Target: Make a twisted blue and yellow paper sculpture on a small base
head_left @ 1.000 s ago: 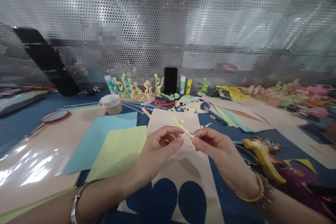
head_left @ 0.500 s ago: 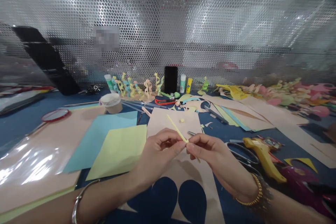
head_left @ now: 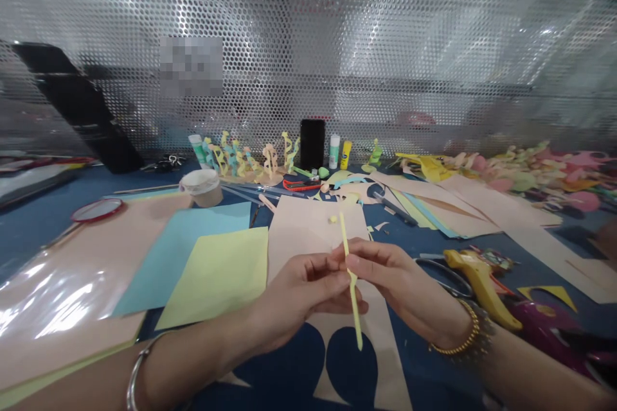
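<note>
A narrow yellow paper strip (head_left: pixel 355 314) runs nearly upright between my two hands, with a bend near its middle. My left hand (head_left: pixel 306 289) pinches it at that bend, thumb on the near side. Just above, the thumb and fingers of my right hand (head_left: pixel 385 270) close on the same strip. Beneath the hands lies a pale pink paper sheet (head_left: pixel 299 218) with rounded cut-outs at its near end. A small yellow paper piece (head_left: pixel 332 219) rests on that sheet beyond my fingers.
Yellow (head_left: pixel 216 276) and blue paper (head_left: pixel 154 270) sheets lie left, near a tape roll (head_left: pixel 201 187). Small curled paper figures (head_left: pixel 234 157), glue sticks (head_left: pixel 334 151) and a black phone (head_left: pixel 312 144) stand at the back. A yellow-handled tool (head_left: pixel 482 286) and scissors (head_left: pixel 446 276) lie right.
The yellow strip has turned from a slant to nearly upright, and its lower part now shows below my hands. Both hands have shifted their hold slightly.
</note>
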A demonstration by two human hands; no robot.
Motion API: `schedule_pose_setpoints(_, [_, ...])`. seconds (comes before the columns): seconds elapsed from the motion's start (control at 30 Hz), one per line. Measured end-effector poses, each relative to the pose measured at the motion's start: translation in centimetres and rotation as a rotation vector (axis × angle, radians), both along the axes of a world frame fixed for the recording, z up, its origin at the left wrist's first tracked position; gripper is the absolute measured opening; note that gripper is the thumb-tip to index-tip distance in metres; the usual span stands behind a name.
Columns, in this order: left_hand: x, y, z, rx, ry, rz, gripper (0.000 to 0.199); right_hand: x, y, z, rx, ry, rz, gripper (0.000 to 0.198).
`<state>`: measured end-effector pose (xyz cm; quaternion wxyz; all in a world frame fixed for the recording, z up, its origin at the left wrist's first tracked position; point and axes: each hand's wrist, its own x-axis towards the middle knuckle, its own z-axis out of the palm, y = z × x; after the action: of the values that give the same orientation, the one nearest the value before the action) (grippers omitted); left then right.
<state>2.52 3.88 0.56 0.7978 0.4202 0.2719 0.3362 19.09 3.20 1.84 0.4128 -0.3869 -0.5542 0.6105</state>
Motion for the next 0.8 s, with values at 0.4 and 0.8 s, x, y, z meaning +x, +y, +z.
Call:
schedule_pose_setpoints(0.4, [0.1,-0.2,0.1,-0.02,0.125,0.141,0.014,0.1,0.4,-0.3,0.093,-0.19,-0.229,0.022])
schedule_pose_setpoints(0.8, [0.0,0.7,-0.2,0.091,0.388,0.326,0.011,0.9,0.5,-0.5,0.398,-0.366,-0.527,0.038])
